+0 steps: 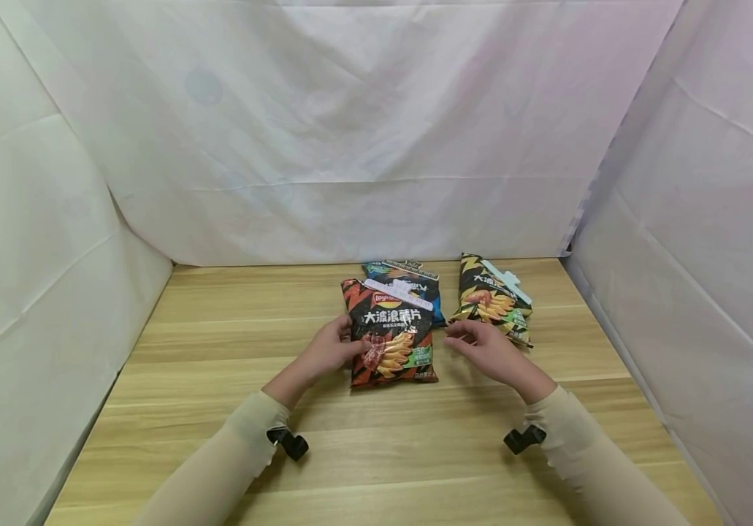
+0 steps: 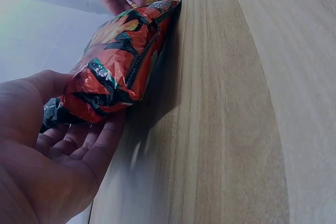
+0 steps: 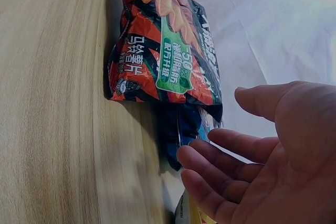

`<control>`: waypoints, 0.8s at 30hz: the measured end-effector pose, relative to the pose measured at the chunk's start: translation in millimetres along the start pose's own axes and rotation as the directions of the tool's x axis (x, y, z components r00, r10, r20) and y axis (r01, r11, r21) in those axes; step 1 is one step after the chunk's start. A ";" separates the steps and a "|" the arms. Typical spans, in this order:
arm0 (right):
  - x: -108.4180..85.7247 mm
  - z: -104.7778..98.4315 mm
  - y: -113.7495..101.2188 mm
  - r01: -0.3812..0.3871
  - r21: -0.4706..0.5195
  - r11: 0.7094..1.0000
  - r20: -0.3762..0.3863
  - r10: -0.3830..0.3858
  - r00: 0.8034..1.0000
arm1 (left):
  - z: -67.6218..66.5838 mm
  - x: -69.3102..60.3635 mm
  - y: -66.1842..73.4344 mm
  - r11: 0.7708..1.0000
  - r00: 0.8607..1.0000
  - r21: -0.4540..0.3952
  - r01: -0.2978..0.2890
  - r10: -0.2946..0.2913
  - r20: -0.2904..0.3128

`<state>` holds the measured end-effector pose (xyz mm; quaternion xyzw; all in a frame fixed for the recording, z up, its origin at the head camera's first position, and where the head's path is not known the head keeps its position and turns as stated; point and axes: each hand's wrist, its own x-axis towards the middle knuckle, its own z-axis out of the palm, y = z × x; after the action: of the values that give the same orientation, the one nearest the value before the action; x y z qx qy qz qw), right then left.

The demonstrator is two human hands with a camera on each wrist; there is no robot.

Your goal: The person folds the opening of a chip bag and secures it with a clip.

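Note:
My left hand (image 1: 337,346) grips the left edge of a red and black bag of chips (image 1: 389,343), thumb on its front and fingers beneath, as the left wrist view shows. A white clip (image 1: 399,294) lies across the top of this bag. Behind and partly under it is a blue and black chip bag (image 1: 437,310) with a clip (image 1: 410,269) along its top. My right hand (image 1: 488,351) is held apart from the red bag, fingers loosely bent and holding nothing. Just beyond it lies a yellow and black chip bag (image 1: 489,299) with a pale green clip (image 1: 507,282).
The bags are on a wooden table (image 1: 238,321). White cloth (image 1: 350,131) hangs behind the table's back edge, and more white cloth (image 1: 698,241) stands along the right side and the left side. A black wrist mount (image 1: 288,442) sits on each sleeve.

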<state>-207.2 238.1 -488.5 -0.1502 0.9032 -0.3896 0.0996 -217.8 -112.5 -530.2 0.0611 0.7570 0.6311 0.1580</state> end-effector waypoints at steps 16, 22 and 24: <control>0.3 0.7 0.0 -0.010 0.009 1.000 0.004 0.010 1.000 | -5.0 -4.5 5.1 0.989 0.990 0.085 -0.124 0.118 0.072; -0.1 0.3 -1.5 -0.003 0.006 1.000 0.000 0.003 1.000 | -9.6 -7.5 10.2 0.969 0.980 0.158 -0.190 0.179 0.086; 0.0 0.1 -2.2 0.000 0.007 1.000 -0.001 0.000 1.000 | -12.6 -8.5 12.5 0.967 0.978 0.157 -0.203 0.190 0.090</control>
<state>-206.7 236.6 -487.0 -0.1497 0.9018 -0.3928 0.0999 -215.1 -124.3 -514.7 0.1722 0.7905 0.5759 0.1171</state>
